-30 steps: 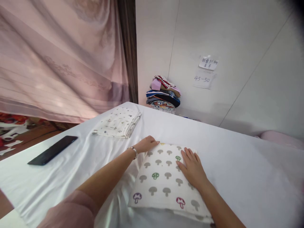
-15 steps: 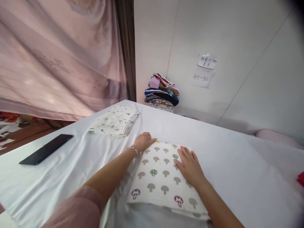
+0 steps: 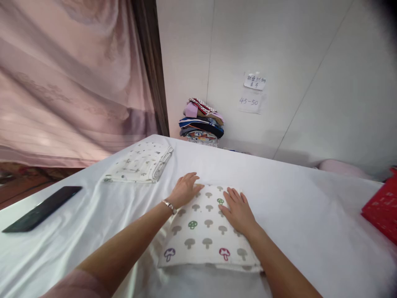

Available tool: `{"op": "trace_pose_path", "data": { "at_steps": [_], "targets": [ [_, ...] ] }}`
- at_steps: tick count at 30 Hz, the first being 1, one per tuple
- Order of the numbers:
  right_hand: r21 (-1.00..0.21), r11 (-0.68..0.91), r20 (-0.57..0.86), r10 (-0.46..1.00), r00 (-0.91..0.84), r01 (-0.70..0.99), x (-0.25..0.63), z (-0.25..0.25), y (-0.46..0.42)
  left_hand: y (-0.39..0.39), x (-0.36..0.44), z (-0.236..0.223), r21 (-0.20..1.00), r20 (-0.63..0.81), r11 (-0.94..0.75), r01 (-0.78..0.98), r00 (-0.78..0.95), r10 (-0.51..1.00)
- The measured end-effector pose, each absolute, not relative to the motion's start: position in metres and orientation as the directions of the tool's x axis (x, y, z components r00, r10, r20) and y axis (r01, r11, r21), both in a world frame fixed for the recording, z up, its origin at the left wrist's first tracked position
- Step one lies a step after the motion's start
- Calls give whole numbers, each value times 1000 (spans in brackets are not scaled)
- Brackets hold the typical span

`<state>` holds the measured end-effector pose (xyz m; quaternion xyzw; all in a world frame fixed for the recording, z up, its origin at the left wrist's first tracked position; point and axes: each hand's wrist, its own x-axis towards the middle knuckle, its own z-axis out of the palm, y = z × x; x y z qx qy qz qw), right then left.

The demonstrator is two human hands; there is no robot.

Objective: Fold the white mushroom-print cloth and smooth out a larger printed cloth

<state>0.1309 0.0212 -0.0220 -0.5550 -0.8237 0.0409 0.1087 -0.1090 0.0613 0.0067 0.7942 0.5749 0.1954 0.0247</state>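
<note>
A folded white cloth printed with grey, green, purple and red mushrooms lies flat in front of me on the white-covered table. At its far left corner rests my left hand, fingers stretched out, with a bracelet on the wrist. My right hand lies flat on the cloth's right side, fingers spread. Neither hand grips the fabric. Further back to the left is another folded white cloth with small dark prints.
A black flat slab lies at the table's left. Red fabric sits at the right edge. Beyond the far edge rises a stack of folded fabrics against the wall. A pink curtain hangs at left; paper notes are on the wall.
The view has turned slightly right, bringing more of the red fabric in. My left hand's fingers have lifted and spread a little at the cloth's corner. My right hand stays on the cloth.
</note>
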Motion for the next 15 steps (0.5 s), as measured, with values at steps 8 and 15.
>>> {"op": "trace_pose_path", "data": {
  "at_steps": [8, 15],
  "targets": [
    [-225, 367, 140, 929, -343, 902, 127, -20, 20, 33, -96, -27, 76, 300, -482, 873, 441, 846],
    [-678, 247, 233, 965, -116, 692, 152, -14, 36, 38, -98, -27, 45, 303, -477, 878, 444, 844]
  ]
}}
